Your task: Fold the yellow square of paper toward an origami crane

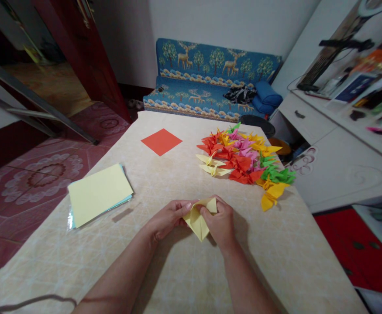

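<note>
A partly folded sheet of pale yellow origami paper (200,225) is held between my two hands, just above the table. My left hand (174,214) pinches its left edge, thumb on top and the other fingers behind. On the other side my right hand (221,220) grips the paper, its thumb pressed into the opened fold. The lower end of the paper comes to a point facing me. Beyond my hands to the right lie many folded paper cranes (239,159) in red, orange, pink, green and pale yellow.
A stack of yellow paper (101,194) with blue sheets beneath lies in clear wrapping at the left. One red square sheet (161,142) lies flat near the far edge of the patterned tablecloth (164,179). Behind stands a blue sofa (194,93); a white cabinet (348,161) is at right.
</note>
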{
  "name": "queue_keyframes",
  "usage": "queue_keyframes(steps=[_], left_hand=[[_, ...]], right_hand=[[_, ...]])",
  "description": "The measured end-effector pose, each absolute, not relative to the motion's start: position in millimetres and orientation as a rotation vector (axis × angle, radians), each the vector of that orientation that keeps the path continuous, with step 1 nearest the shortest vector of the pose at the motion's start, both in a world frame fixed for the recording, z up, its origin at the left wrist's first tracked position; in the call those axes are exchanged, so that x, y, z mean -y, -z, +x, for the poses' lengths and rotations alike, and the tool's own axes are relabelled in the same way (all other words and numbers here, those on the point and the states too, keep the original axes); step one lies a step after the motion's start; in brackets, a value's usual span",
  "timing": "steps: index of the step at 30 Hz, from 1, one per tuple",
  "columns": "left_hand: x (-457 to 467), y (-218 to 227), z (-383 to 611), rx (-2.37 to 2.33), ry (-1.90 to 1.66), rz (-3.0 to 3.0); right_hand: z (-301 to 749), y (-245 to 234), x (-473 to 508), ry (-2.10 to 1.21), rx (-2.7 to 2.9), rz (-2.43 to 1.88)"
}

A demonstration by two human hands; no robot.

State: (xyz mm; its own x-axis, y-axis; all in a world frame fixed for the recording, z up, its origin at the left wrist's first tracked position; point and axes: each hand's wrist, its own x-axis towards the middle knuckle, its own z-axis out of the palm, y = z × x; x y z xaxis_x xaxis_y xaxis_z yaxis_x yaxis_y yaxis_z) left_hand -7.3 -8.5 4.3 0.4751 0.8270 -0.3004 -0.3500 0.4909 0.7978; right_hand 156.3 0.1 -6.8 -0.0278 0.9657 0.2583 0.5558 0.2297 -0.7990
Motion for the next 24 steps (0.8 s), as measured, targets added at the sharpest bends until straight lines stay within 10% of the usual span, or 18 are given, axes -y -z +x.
queue_keyframes(steps=[24], left_hand=[[10,1,4,-0.847,-0.848,0.896]], right_hand=[[156,9,0,-0.819,1.655,-1.473]])
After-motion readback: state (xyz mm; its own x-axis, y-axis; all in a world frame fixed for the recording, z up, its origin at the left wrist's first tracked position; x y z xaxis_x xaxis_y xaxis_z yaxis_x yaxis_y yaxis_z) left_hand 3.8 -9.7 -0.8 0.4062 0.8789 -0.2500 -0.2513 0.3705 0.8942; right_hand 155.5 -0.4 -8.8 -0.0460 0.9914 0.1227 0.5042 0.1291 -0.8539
